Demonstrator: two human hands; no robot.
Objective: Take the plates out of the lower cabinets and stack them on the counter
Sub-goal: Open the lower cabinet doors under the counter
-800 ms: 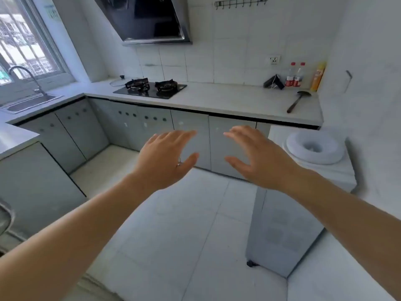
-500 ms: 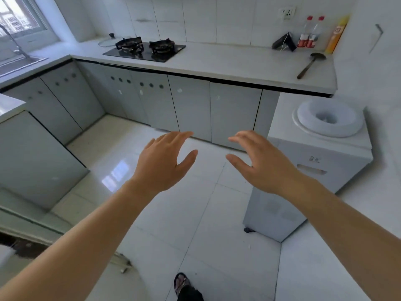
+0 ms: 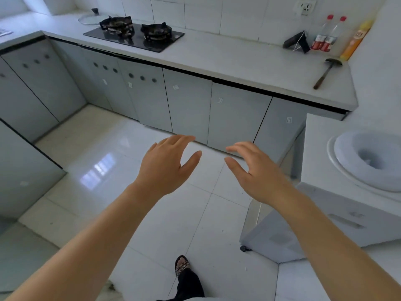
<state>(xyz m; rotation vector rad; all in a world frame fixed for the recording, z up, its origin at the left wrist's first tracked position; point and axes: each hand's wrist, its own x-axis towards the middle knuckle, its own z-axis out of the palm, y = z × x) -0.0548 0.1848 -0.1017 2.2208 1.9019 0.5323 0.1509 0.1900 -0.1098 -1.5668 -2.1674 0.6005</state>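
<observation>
A row of grey lower cabinets [image 3: 234, 114] runs under the white counter [image 3: 238, 61], and all their doors are closed. No plates are in view. My left hand [image 3: 167, 166] and my right hand [image 3: 258, 172] are stretched out side by side over the floor, a short way in front of the cabinet doors. Both hands are empty with fingers apart and slightly curled. Neither hand touches a door.
A black gas hob [image 3: 134, 33] sits at the counter's left. A ladle [image 3: 327, 71], bottles [image 3: 325, 35] and a yellow bottle [image 3: 355, 40] stand at its right end. A white water dispenser [image 3: 347, 192] stands on the floor at the right. My sandalled foot [image 3: 182, 265] is on the tiled floor.
My view has tilted down and come closer to the cabinets. Both hands have stayed open and reached nearer to the cabinet doors.
</observation>
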